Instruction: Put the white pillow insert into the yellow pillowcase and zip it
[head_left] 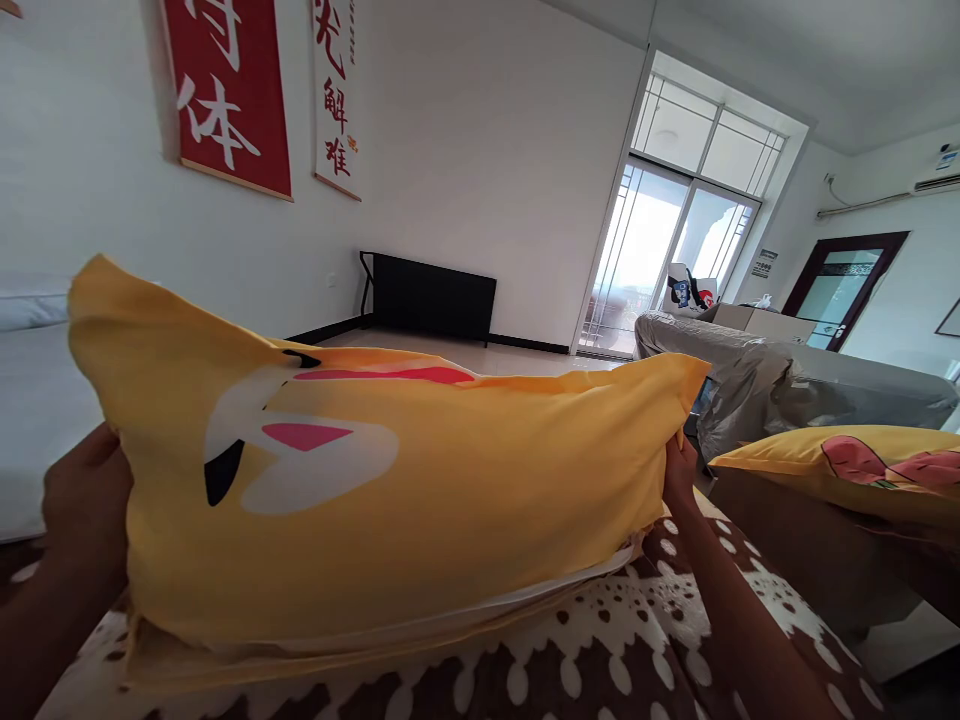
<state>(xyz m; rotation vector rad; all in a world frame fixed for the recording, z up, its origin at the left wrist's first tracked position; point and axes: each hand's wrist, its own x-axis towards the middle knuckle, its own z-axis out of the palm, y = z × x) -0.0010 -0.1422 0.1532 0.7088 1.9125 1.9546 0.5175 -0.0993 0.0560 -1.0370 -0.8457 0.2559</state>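
Note:
A yellow pillow (480,480) with a cartoon face in white, pink and black fills the middle of the view, tilted up on its long side. My left hand (88,500) is closed on its left edge, the fingertips hidden behind the cloth. At the opposite end, my right hand (679,470) grips the right edge just below the upper corner. Along the pillow's lower side the case gapes, and a strip of white shows inside. Under it lies a brown bedcover (585,660) with white spots.
Another yellow pillow (847,465) with pink shapes lies to the right on a brown surface. Behind it stands furniture wrapped in plastic sheeting (750,385). A black folded table or panel (431,298) leans by the far wall, and glass doors (671,240) stand at the back.

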